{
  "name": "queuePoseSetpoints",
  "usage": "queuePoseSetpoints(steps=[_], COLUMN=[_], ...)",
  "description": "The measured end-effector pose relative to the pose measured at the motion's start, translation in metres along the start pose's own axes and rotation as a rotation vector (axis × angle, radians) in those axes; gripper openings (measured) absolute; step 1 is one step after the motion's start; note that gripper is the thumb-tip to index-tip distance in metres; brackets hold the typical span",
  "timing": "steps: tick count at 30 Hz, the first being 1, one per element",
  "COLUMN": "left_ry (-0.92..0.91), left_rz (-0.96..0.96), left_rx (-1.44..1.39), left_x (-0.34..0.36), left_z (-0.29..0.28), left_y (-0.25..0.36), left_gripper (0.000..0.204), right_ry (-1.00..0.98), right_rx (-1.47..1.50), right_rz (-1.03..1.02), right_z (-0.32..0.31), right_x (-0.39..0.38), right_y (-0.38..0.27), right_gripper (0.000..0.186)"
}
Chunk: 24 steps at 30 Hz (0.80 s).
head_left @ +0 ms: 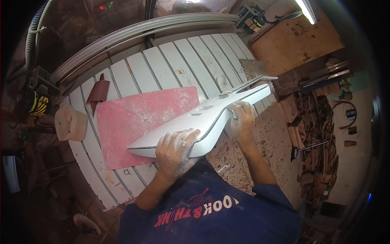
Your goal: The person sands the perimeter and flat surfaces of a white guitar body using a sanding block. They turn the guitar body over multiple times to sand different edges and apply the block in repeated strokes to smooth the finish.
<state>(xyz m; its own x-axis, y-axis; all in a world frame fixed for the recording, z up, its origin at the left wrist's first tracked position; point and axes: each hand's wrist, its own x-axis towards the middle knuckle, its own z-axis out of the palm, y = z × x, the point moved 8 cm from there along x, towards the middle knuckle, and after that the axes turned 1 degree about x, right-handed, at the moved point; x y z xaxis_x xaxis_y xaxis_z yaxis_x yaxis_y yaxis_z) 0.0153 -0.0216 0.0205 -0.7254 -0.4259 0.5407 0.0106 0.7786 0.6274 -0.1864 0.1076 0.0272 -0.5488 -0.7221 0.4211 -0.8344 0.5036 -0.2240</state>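
Note:
A white, pointed guitar body (pixel 178 126) with rectangular cutouts and a dark line along its edge lies tilted over a pink mat (pixel 122 126). My left hand (pixel 175 148), coated in white dust, is closed round its near edge, close to the pointed end. Further right, my right hand (pixel 243 120) grips the same edge with its fingers curled over the top and is dusty too. What the fingertips press on is partly hidden. A long, narrow part of the white piece reaches away to the far right.
Beneath the mat is a white slatted table (pixel 142 73). A curled reddish-brown sheet of sandpaper (pixel 98 92) and a beige cap (pixel 71 122) lie at its left. A metal rail (pixel 162 26) spans the back. Stacked wood pieces (pixel 321 142) fill the right side.

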Motion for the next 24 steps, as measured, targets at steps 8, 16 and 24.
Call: queuePoseSetpoints(steps=[8,16,24], left_ry=[0.039,0.039,0.031], left_rz=[0.012,0.011,0.006], left_rx=[-0.008,-0.001,0.007], left_x=[-0.001,0.000,-0.001], left_z=[-0.002,-0.001,-0.002], left_y=[0.000,0.000,-0.001], left_gripper=[0.066,0.065,0.065], right_ry=[0.020,0.002,0.022], right_rx=[-0.067,-0.056,-0.102], right_rz=[0.064,-0.015,0.078], right_z=[0.007,0.002,0.005], right_x=[0.001,0.004,0.004], right_y=[0.024,0.010,0.025], right_gripper=[0.012,0.012,0.010])
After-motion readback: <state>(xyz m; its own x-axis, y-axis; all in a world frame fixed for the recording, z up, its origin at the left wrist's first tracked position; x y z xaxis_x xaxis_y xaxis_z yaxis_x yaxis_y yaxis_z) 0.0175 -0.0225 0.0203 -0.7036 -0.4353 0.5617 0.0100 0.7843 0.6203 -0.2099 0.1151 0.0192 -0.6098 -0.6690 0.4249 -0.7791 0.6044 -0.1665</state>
